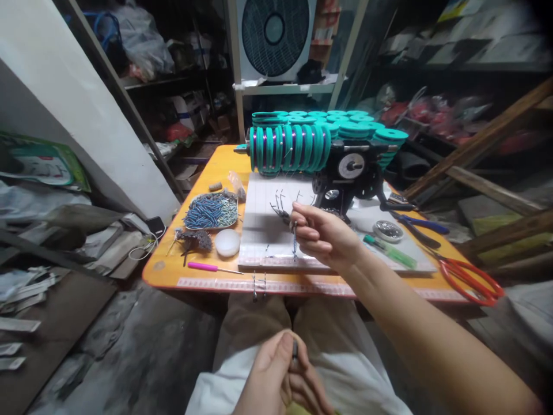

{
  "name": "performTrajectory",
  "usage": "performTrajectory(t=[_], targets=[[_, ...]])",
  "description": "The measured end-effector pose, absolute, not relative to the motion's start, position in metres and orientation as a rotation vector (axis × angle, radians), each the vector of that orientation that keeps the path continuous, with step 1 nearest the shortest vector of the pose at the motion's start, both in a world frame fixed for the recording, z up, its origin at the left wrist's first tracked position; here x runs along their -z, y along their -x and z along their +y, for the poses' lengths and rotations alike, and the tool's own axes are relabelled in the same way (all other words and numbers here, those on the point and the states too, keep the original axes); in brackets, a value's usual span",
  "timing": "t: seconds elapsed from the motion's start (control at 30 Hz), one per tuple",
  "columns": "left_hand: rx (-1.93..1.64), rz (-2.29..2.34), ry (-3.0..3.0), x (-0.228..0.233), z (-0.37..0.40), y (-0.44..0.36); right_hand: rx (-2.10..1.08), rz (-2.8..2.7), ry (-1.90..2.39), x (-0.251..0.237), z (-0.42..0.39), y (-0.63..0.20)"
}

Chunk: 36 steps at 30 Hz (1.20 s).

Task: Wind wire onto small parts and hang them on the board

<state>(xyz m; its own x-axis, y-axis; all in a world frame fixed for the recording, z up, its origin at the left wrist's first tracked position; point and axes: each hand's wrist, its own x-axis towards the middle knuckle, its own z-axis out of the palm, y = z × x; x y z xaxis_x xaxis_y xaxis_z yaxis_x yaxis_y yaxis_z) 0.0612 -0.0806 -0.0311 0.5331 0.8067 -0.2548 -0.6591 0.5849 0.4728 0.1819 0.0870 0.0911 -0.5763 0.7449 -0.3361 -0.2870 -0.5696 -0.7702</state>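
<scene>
My right hand [319, 236] is raised over the white board [263, 230] on the orange table, pinching a thin blue wire sleeve [294, 242] that hangs down from my fingertips. My left hand [276, 374] rests low over my lap, fingers closed on a small dark piece [295, 350] that sticks up between thumb and finger. Behind my right hand stands a black winding machine [349, 173] carrying a row of teal spools [287, 148] wound with purple wire. Bent wire ends [279, 204] lie on the board.
A dish of blue sleeves [211, 210] and a white round lid [227, 242] sit left of the board, with a pink-handled tool [207, 267] near the table's front edge. Red scissors [469, 279], blue pliers [417, 223], a green screwdriver [389, 251] lie right. Clutter surrounds the table.
</scene>
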Motion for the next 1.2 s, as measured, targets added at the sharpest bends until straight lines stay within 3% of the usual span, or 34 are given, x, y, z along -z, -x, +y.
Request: performTrajectory(t=[0.37,0.63,0.8,0.93,1.0,1.1,1.2], targets=[[-0.843,0.488,-0.312,0.026,-0.085,-0.047,-2.028,-1.04,0.981,-0.087,0.09,-0.179],[-1.095,0.699,-0.275,0.029,-0.08,-0.046,-1.528,-1.519,1.282,-0.077,0.033,-0.2],[-1.256,0.736,-0.259,0.04,-0.079,-0.052,-1.843,-1.688,1.48,-0.045,-0.037,-0.208],[-1.239,0.833,-0.252,0.034,-0.08,-0.063,-2.182,-1.262,1.454,-0.011,-0.065,-0.197],[-1.235,0.875,-0.303,0.032,-0.081,-0.069,-2.205,-1.145,1.397,-0.003,-0.071,-0.196],[-1.268,1.091,-0.514,0.036,-0.086,-0.075,-2.02,-1.26,1.435,-0.005,-0.077,-0.205],[-1.596,1.372,-1.018,0.042,-0.091,-0.077,-1.535,-1.605,1.491,-0.015,-0.084,-0.215]])
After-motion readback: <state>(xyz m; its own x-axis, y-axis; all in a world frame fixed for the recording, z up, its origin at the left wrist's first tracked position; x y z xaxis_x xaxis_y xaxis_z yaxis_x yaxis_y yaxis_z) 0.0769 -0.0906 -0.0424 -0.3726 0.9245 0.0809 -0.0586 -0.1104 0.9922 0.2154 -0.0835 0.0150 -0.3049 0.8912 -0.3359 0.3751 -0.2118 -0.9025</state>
